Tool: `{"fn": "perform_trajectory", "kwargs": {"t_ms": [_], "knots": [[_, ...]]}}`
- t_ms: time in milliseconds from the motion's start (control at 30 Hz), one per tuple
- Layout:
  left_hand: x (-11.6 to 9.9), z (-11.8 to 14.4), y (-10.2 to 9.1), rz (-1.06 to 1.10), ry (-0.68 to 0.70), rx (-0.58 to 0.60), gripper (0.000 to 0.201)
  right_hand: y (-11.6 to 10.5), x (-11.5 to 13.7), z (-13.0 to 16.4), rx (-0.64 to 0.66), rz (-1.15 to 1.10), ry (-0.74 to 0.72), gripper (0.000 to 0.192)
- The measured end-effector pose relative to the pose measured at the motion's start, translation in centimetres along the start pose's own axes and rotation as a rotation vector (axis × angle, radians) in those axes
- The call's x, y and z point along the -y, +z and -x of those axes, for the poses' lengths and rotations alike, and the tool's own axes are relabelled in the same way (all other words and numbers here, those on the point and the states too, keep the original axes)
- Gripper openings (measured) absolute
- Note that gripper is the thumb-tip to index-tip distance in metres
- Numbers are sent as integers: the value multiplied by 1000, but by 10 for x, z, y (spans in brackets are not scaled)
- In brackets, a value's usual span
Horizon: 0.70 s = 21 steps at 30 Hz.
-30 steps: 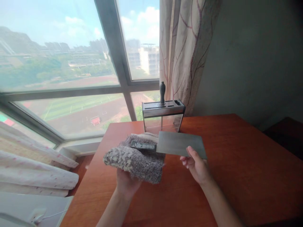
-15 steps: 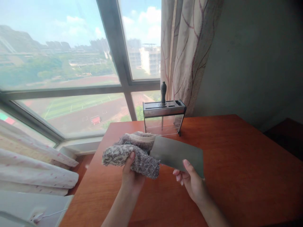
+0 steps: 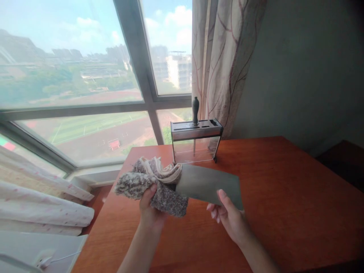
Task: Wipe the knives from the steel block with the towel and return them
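My left hand (image 3: 150,211) grips a fuzzy grey and cream cloth (image 3: 153,182), which is wrapped around the handle end of a broad cleaver. The cleaver blade (image 3: 209,185) sticks out flat to the right, above the red-brown table (image 3: 284,197). My right hand (image 3: 230,220) pinches the blade's near edge by its right end, thumb on top. The cleaver's handle is hidden inside the cloth.
A metal and clear knife block (image 3: 196,141) stands at the table's far edge with one dark-handled tool (image 3: 195,110) upright in it. Behind are a large window (image 3: 85,76) and a patterned curtain (image 3: 222,57). White bedding (image 3: 40,208) lies left.
The cloth has closed over the cleaver's handle, which showed on top one second ago. Both hands and the cleaver have shifted slightly left and lower.
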<state>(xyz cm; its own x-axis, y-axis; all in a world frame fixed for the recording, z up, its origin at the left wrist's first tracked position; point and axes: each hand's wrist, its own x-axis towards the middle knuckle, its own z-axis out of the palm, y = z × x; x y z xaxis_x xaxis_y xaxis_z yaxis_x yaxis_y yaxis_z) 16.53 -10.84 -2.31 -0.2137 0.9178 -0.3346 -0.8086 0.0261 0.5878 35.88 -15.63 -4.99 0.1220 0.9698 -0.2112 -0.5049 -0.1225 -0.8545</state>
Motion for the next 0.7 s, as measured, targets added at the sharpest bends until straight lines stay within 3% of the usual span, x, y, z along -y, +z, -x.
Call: {"fn": "perform_trajectory", "kwargs": {"t_ms": [167,267,567,700], "knots": [[-5,0,10,11,-34,-16,28,-4,13,7,162,298,-171,46],[-8,2,12,51,-82,-52,25,-6,22,8,208,352,-204,45],[-8,3,21,-10,-117,-63,25,-11,32,13,155,374,-214,43],[1,2,21,-72,-43,-109,21,-14,20,28,85,431,-228,28]]}}
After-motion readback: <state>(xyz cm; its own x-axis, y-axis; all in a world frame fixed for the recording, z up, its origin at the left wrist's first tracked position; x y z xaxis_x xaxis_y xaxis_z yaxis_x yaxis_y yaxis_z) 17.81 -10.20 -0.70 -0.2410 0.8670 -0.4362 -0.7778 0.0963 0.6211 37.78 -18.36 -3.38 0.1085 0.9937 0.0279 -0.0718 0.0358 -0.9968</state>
